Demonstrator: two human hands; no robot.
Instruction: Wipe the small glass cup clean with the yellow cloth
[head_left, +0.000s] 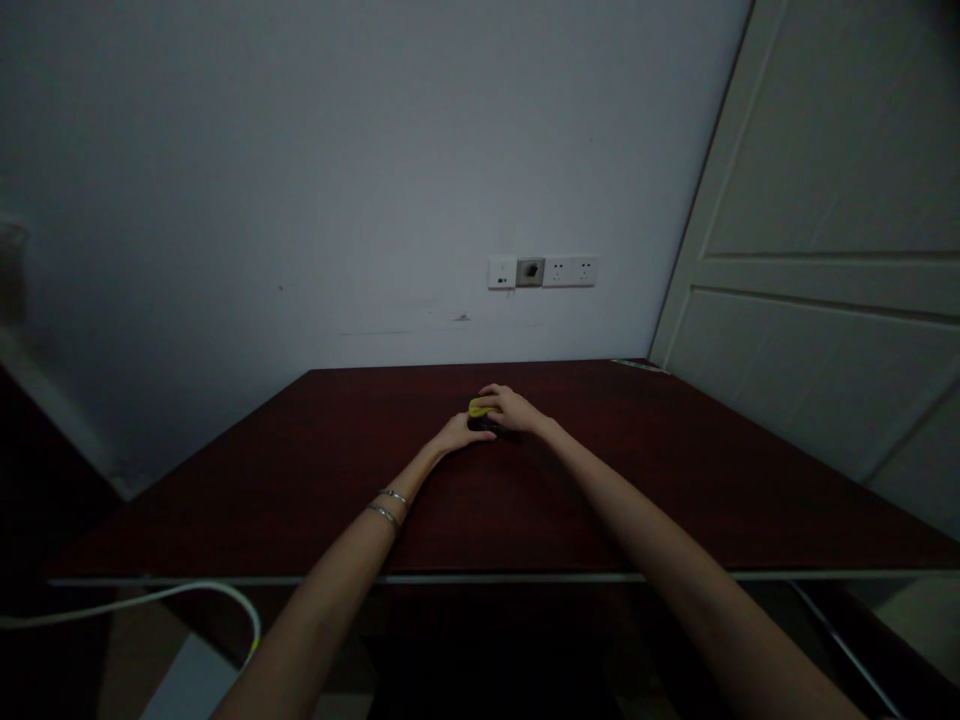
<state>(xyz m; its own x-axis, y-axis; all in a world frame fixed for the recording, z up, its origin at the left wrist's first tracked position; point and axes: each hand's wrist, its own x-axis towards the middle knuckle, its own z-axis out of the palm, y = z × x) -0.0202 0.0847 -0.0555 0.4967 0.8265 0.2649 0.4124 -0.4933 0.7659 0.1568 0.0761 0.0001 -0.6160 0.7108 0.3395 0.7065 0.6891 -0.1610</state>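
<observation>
Two hands meet at one spot in the head view, well out toward the middle of the dark red tabletop (pixel 675 480). Your right hand (pixel 513 409) lies over a small yellow-and-black object (pixel 478 411), fingers curled down on its yellow top, so that grip reads as closed on the object. Your left hand (pixel 456 435) touches the object's near left side. I cannot tell whether that grip is closed or merely resting, since the light is dim and the thing is small. Two bracelets (pixel 390 505) ring your left wrist. The object sits on the tabletop between both hands. It looks hard-shelled and is likely light, small enough to skid on the smooth surface. Its two sides, below the yellow top, seem the surest place to hold. Behind are wall sockets (pixel 541 271), to the right a white door (pixel 825 300), and at lower left a white cable (pixel 150 598).
</observation>
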